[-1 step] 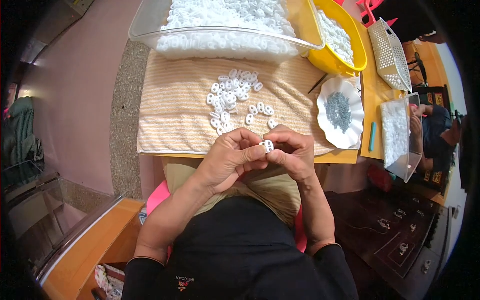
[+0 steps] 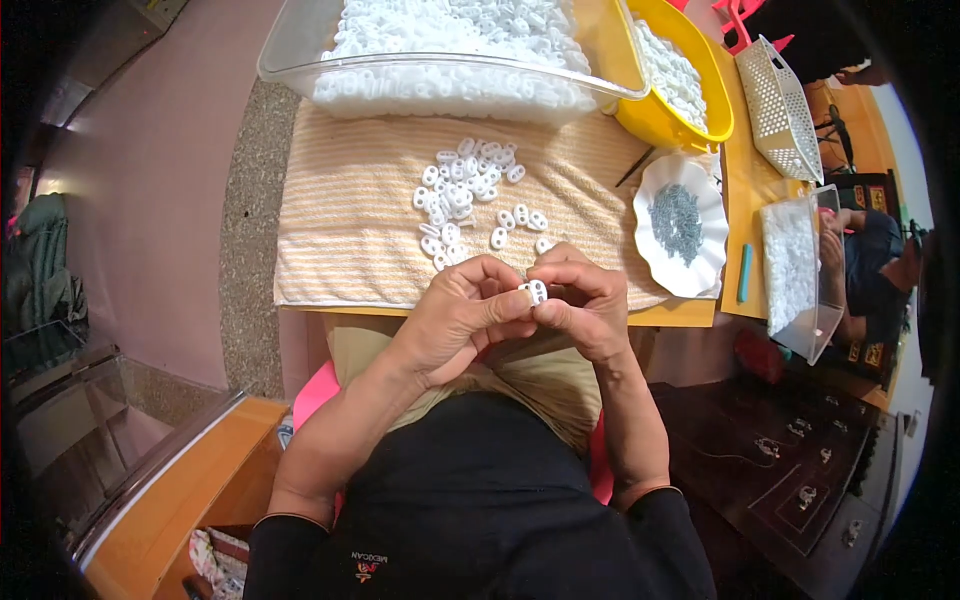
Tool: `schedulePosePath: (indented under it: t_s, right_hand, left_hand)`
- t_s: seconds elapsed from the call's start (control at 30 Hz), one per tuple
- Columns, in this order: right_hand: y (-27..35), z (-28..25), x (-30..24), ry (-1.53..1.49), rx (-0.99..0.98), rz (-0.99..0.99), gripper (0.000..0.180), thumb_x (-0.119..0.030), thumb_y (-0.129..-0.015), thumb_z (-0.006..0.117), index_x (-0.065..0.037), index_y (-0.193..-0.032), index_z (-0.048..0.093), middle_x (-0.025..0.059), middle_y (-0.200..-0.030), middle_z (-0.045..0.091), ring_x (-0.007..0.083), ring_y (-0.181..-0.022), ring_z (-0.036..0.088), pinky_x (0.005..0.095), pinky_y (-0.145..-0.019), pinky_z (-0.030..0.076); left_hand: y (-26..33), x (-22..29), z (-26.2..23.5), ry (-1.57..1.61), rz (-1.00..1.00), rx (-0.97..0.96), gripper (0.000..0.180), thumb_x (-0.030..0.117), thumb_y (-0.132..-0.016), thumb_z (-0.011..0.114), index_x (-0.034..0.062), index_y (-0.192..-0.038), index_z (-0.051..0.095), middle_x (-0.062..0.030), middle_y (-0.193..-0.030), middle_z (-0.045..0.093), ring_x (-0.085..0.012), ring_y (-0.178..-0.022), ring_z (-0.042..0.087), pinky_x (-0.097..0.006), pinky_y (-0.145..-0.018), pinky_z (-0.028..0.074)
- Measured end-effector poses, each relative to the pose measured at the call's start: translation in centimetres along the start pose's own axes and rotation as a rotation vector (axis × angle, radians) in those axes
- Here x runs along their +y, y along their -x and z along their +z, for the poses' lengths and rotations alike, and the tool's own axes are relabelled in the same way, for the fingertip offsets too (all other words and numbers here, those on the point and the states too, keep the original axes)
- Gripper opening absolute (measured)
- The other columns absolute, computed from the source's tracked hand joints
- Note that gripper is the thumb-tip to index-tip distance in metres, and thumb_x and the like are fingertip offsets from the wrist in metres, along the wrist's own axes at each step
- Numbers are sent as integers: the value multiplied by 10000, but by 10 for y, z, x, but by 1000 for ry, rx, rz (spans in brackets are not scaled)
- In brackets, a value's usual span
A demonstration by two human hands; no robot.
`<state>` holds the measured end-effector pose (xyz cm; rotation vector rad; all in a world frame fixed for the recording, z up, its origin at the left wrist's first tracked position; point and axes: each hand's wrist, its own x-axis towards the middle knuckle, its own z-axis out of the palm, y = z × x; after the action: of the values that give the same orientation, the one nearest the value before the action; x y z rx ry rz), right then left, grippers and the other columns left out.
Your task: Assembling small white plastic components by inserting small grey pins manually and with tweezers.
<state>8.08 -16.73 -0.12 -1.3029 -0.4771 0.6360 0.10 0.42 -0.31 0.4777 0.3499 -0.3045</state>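
The step in hand appears to be close fingertip work on one white two-holed piece (image 2: pixel 539 292), held in front of the person just past the near edge of the bench (image 2: pixel 690 316). The left hand (image 2: pixel 462 312) and right hand (image 2: pixel 594 308) are together, thumbs and fingers pinched on it; whether they grip anything else is hidden. Similar white pieces (image 2: pixel 462 190) lie loose on the striped towel (image 2: pixel 340 230) beyond. The next move seemingly calls for a steady grip and small, matched finger pressure.

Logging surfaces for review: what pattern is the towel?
The towel has tan and cream stripes, best seen in the head view.
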Motion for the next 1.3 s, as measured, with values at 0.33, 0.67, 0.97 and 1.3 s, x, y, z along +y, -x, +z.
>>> schedulePosePath:
  t_s: [0.33, 0.67, 0.97, 1.3]
  right_hand:
    - [0, 4, -2, 108, -29, -80, 327, -126, -747, 787, -1, -1031, 683, 109, -980, 597, 154, -857, 556, 253, -749, 449]
    - [1, 5, -4, 164, -61, -147, 321, -122, -756, 773, 15, -1030, 678, 118, -979, 601, 157, -850, 560, 255, -731, 448]
    - [2, 7, -11, 67, -43, -87, 314, -72, -751, 768, 12, -1037, 670, 106, -1003, 586, 153, -893, 551, 261, -766, 453]
    - [3, 5, -21, 162, -150, -110, 317, -79, -735, 785, 4, -1022, 681, 87, -1003, 585, 152, -923, 559, 272, -817, 444]
  left_hand:
    - [2, -3, -5, 13, 10, -86, 143, 58, -851, 675, 55, -844, 532, -132, -957, 653, -166, -795, 637, -283, -698, 561]
    - [3, -11, -2, 16, 40, -67, 145, 77, -841, 692, 55, -811, 551, -112, -894, 646, -164, -760, 623, -282, -691, 538]
    - [3, -6, 5, 12, 49, -52, 110, 54, -843, 689, 38, -853, 580, -50, -827, 621, -132, -752, 631, -250, -691, 561]
    - [6, -9, 2, -23, 101, -126, 103, 23, -830, 689, 22, -839, 587, -121, -895, 658, -171, -785, 645, -283, -705, 563]
